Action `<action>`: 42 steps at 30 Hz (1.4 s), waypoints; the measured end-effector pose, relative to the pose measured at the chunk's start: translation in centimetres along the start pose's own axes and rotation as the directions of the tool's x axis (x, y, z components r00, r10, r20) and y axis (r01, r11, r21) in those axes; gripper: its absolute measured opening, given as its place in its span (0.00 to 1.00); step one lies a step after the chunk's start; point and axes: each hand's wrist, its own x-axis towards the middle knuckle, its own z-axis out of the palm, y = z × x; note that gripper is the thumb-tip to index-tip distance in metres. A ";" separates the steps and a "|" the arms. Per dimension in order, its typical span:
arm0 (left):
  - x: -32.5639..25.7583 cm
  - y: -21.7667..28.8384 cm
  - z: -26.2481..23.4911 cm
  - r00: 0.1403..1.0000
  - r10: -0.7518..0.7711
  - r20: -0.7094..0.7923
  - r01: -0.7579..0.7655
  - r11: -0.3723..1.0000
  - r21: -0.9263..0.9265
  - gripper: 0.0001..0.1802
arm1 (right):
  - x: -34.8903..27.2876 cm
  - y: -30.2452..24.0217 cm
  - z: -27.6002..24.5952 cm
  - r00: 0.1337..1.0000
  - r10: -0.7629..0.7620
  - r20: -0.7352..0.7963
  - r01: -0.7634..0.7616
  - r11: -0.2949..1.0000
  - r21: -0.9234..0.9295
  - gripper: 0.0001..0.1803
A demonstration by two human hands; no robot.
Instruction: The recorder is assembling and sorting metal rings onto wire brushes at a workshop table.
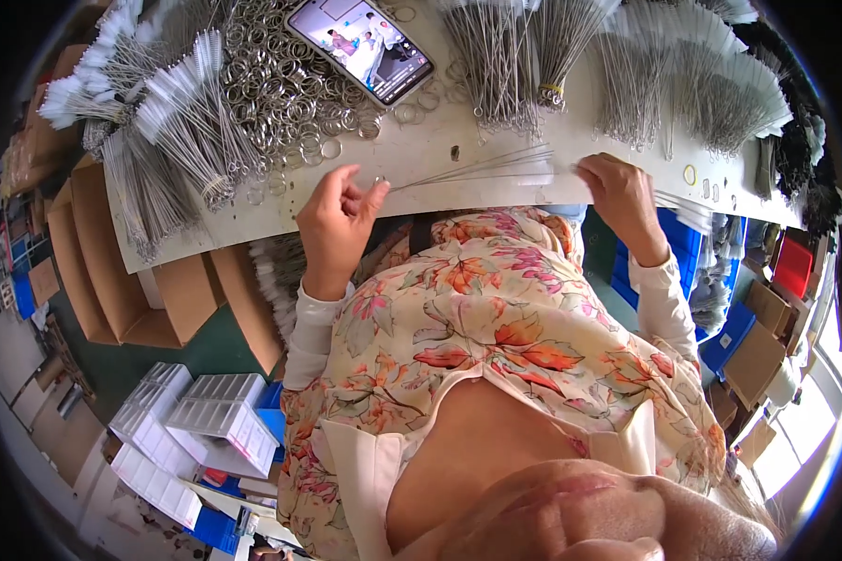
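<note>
My left hand (335, 217) pinches the looped ends of a thin bundle of wire brushes (477, 168) at the front edge of the white table (412, 150); a small metal ring shows at the fingertips. The bundle lies flat, running right toward my right hand (622, 192), which rests on its white bristle ends and holds them down. A heap of loose metal rings (290, 89) lies just behind my left hand.
A phone (360, 47) with a lit screen lies on the rings. Bundles of wire brushes (173, 122) fill the table's left side, and more brush bundles (674, 75) lie at the back and right. Cardboard boxes (112, 271) stand at the left, white trays (206, 411) below, blue bins (683, 252) at the right.
</note>
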 end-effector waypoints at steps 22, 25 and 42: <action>4.7 3.1 -3.6 0.959 0.118 0.257 0.084 0.748 -0.658 0.06 | 5.5 -13.0 0.0 0.887 -0.443 -0.133 0.374 0.519 0.769 0.06; 5.4 3.4 -4.1 0.935 0.199 0.294 0.064 0.720 -0.691 0.06 | 5.5 -12.6 -0.7 0.898 -0.431 -0.090 0.282 0.405 0.870 0.08; 5.8 6.5 -2.5 0.900 0.387 -0.199 -0.435 0.785 -0.440 0.20 | 7.0 -12.0 -4.1 0.935 -0.331 0.123 -0.125 0.015 0.992 0.11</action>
